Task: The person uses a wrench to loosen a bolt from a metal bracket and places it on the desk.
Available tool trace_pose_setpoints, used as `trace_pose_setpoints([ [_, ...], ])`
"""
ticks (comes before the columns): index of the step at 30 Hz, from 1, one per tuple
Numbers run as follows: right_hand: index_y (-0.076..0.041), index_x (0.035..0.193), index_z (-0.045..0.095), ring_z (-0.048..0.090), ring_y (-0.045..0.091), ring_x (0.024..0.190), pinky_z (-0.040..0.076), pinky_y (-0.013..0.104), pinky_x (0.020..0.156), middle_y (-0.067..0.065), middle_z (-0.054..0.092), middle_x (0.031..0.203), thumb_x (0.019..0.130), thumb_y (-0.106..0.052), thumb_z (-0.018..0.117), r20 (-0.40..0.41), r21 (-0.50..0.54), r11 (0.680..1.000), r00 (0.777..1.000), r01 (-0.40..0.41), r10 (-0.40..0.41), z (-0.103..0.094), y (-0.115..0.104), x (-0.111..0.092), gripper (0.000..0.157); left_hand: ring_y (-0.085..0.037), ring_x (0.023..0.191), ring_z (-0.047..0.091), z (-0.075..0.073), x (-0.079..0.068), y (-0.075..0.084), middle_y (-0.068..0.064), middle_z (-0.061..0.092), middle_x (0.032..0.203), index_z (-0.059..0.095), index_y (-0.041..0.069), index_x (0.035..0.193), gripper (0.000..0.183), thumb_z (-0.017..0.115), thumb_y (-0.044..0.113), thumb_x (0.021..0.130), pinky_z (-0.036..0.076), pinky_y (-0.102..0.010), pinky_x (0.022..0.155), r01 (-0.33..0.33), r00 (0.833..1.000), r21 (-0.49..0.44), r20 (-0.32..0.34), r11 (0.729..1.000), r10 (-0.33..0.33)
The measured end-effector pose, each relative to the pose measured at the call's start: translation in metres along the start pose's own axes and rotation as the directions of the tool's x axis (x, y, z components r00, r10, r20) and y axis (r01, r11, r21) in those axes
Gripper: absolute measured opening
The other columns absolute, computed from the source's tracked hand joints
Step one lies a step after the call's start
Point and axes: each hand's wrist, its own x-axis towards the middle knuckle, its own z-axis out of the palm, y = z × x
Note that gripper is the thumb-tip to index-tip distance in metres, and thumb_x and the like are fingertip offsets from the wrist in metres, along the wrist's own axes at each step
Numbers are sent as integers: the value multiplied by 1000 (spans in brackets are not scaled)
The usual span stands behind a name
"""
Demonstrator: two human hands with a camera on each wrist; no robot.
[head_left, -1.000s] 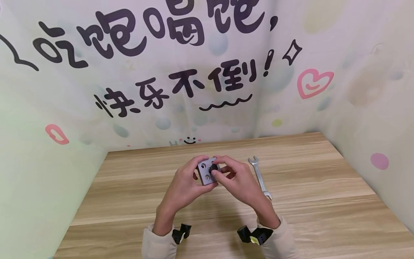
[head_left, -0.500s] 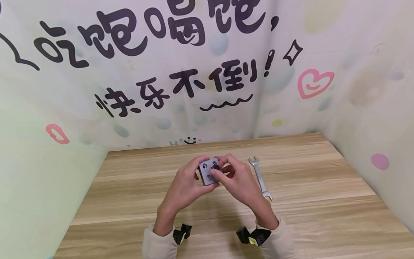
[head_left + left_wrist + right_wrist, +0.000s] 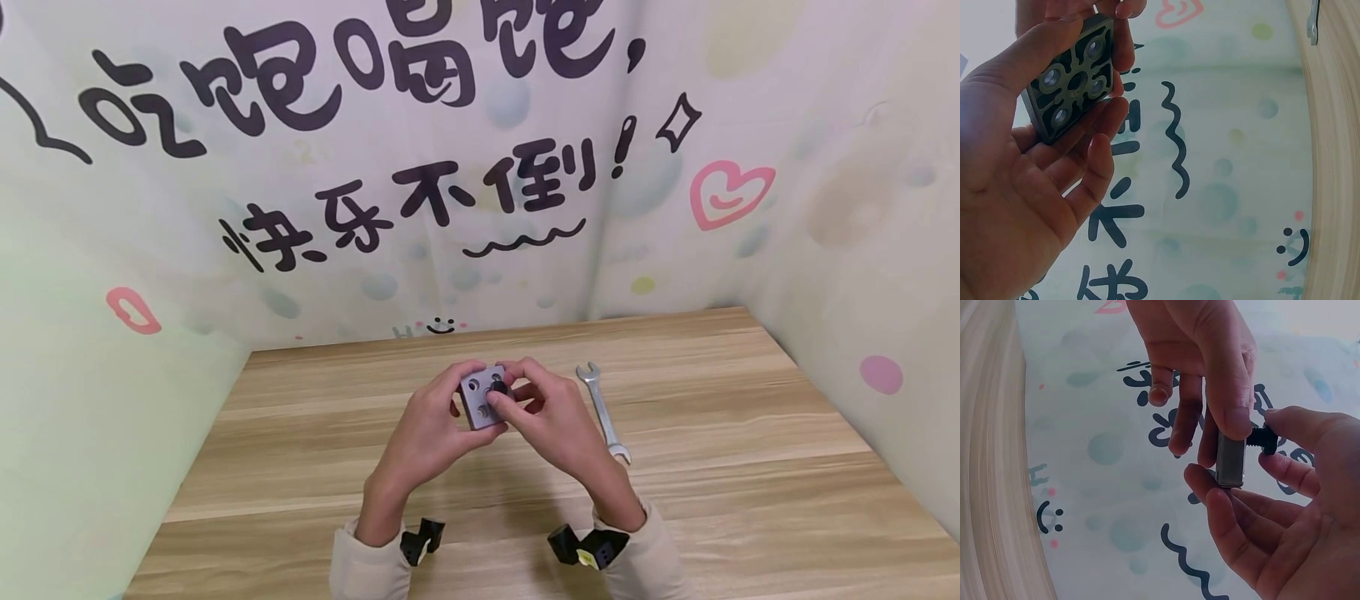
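Observation:
My left hand (image 3: 429, 427) grips a square grey metal plate (image 3: 476, 408) by its edges, above the table. Several holes pierce the plate, one of them in its middle. The ribbed back of the same plate (image 3: 1075, 81) faces the left wrist camera. Thumb and index finger of my right hand (image 3: 551, 417) pinch the head of a black bolt (image 3: 499, 387) at the middle hole. In the right wrist view, part of the threaded shank of the bolt (image 3: 1266, 439) stands out of the plate's face. Other right fingers curl by the plate's edge (image 3: 1231, 462).
An open-ended wrench (image 3: 602, 412) lies on the wooden table (image 3: 300, 433), just right of my right hand. Behind the table stands a printed wall cloth (image 3: 420, 283), with further walls at left and right. Both wrists wear black cameras (image 3: 592, 546).
Both hands and the plate have shifted very slightly right since a second ago. The right fingers stay on the bolt, and the wrench has not moved.

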Motion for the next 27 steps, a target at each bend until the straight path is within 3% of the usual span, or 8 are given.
trace_pose_setpoints([
  [18, -10, 108, 66, 71, 16, 86, 56, 26, 66, 12, 68, 123, 92, -14, 71, 31, -6, 999, 999, 36, -36, -3, 2, 0, 17, -11, 82, 57, 0, 1, 0, -3, 67, 112, 57, 5, 130, 68, 89, 20, 73, 49, -22, 64, -14, 1000, 1, -4, 1000, 14],
  [27, -12, 120, 60, 69, 14, 88, 56, 27, 67, 8, 68, 119, 91, -19, 73, 36, 19, 999, 999, -29, 28, -2, 3, 0, 32, -10, 81, 56, -1, 0, 1, -1, 66, 109, 56, 8, 130, 67, 89, 20, 73, 49, -22, 64, -3, 1000, -8, -2, 1000, 3],
])
